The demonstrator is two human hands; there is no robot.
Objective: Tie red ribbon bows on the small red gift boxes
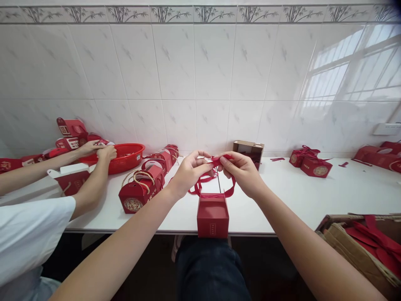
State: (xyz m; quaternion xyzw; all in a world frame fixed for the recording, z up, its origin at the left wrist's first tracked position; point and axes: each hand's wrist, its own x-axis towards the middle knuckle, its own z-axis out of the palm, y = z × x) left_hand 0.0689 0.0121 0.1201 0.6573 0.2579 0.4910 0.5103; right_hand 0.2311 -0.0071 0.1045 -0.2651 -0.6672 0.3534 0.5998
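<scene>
Both left hand and right hand are pinching, grips narrow, the seemingly limp, slippery red ribbon, with the light box sitting just below.

Glossy white tiled wall with a grey bamboo-pattern border strip on top — bright window reflection at right; long white tabletop, dark floor underneath.
</scene>
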